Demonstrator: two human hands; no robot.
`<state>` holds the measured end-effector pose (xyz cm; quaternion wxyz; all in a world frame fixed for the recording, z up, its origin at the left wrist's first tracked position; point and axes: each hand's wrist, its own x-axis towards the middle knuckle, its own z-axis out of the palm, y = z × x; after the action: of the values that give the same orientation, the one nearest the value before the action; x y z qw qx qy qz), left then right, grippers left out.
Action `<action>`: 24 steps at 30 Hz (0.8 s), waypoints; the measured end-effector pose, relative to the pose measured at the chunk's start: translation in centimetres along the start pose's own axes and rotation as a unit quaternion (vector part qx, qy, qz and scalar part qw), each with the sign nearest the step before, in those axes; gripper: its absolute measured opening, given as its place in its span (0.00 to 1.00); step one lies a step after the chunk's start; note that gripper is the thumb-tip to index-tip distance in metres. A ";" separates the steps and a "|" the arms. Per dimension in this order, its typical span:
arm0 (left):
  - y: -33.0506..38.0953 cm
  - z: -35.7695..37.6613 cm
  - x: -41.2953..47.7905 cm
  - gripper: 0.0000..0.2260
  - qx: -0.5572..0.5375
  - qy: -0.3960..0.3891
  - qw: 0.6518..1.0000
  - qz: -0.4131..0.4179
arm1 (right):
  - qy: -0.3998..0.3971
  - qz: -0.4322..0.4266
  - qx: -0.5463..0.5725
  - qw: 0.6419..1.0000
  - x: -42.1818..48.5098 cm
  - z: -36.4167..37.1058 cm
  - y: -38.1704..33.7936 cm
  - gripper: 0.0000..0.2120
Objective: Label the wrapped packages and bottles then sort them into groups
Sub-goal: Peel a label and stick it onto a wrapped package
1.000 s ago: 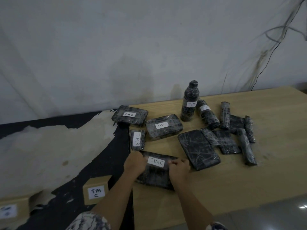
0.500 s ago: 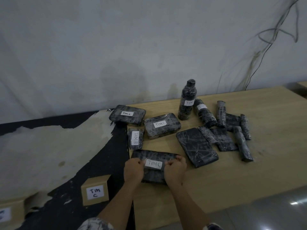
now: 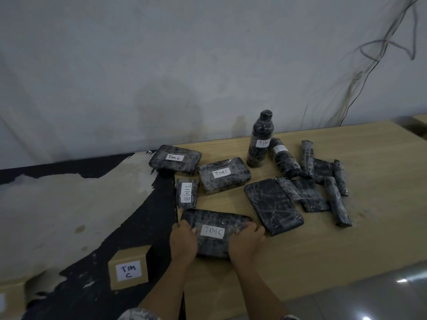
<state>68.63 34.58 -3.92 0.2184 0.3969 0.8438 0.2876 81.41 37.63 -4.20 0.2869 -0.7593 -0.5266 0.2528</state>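
Black film-wrapped flat rectangular package point(image 3: 214, 220)

- A pale, stained wall point(image 3: 161, 65) is seen behind the table, dimly lit.
- A light wooden table point(image 3: 358, 245) is set with its far edge against that wall.
- Loose wires point(image 3: 357, 76) are hung down the wall above the table's far right corner.
- Along the table's left edge, a black surface point(image 3: 159, 215) with pale worn patches is laid.
- Past the near edge, a glossy floor point(image 3: 369, 299) is marked by bright reflected glints.
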 end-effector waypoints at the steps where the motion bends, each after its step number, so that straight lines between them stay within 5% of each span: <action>1: -0.1 0.1 0.0 0.08 0.009 0.000 1.000 0.003 | 0.005 -0.009 0.002 1.000 -0.1 0.1 0.0 0.14; 3: -0.1 0.5 -0.2 0.14 0.021 -0.002 1.000 0.001 | 0.024 -0.029 0.009 0.999 -0.6 0.5 0.1 0.16; 8: 0.4 1.1 -0.2 0.36 0.093 -0.032 0.995 -0.006 | -0.040 -0.015 -0.093 0.995 -0.8 0.2 -0.2 0.44; 20: 0.7 0.6 1.2 0.16 0.105 -0.059 0.993 -0.018 | 0.002 -0.039 -0.186 0.982 -0.1 1.4 -0.6 0.18; 24: 0.1 0.8 1.1 0.28 0.098 -0.082 0.992 -0.015 | -0.058 -0.031 -0.171 0.983 -0.2 0.2 -0.7 0.30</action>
<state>68.51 35.76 -4.61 0.2512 0.4256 0.8531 0.1672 80.75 37.71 -3.84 0.1294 -0.7646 -0.6009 0.1938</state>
